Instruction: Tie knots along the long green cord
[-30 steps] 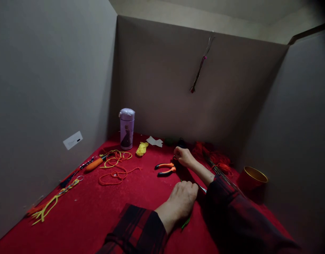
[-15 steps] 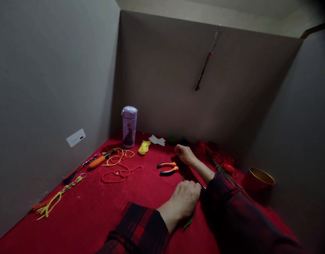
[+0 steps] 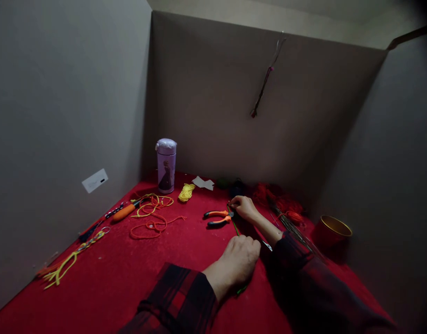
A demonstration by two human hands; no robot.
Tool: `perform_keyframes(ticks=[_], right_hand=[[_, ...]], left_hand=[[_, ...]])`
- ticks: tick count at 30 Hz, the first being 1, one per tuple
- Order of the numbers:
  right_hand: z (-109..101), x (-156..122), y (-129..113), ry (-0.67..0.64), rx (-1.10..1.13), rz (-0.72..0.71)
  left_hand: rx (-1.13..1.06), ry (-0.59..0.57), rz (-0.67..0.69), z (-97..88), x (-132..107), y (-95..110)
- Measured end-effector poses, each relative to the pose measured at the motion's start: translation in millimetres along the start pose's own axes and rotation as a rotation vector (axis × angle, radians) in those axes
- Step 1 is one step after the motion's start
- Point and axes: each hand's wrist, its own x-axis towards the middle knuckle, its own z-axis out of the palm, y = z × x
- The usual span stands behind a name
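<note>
My left hand [image 3: 239,257] is closed in a fist on a thin green cord [image 3: 236,227] at the front middle of the red tabletop. One stretch of the cord runs from this fist up to my right hand, and a frayed-looking end sticks out below the fist. Farther back, my right hand [image 3: 244,207] pinches the far end of the cord between thumb and fingers. Just left of the cord, pliers [image 3: 218,219] with orange and black handles lie spread. A small shiny pale piece [image 3: 267,246], too partly hidden to name, lies beside my right sleeve.
A purple bottle [image 3: 166,166] stands at the back left, near a yellow yarn bundle [image 3: 186,192] and torn white paper [image 3: 203,183]. Orange-red cord [image 3: 149,236] and a braided keyring [image 3: 91,243] lie left. Thin stems [image 3: 297,232], red yarn [image 3: 293,216] and a gold-rimmed pot [image 3: 333,229] are right.
My right hand has turned slightly so its pinch on the cord shows, with more of the cord visible between the hands. The whole view has shifted a little to the right.
</note>
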Motion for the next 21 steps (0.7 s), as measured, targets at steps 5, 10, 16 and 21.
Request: perform_keyframes(ticks=[5,10,16,21], right_hand=[[-7.5,-12.3,-2.3,-0.010,-0.029,-0.005],[-9.1,-14.0,-3.4,-0.026,-0.075,0.035],[-9.8,-4.7,-9.6,-0.111,-0.132,0.135],[-12.7,12.2,-19.0,-0.247,-0.211,0.197]], left_hand=[[0.008,-0.005,0.024,0.6,-0.9,1.4],[0.025,-0.014,0.036,-1.6,-0.4,1.9],[0.002,-0.046,0.033,-1.9,0.7,1.4],[-0.014,-0.068,0.038,-0.4,0.0,0.0]])
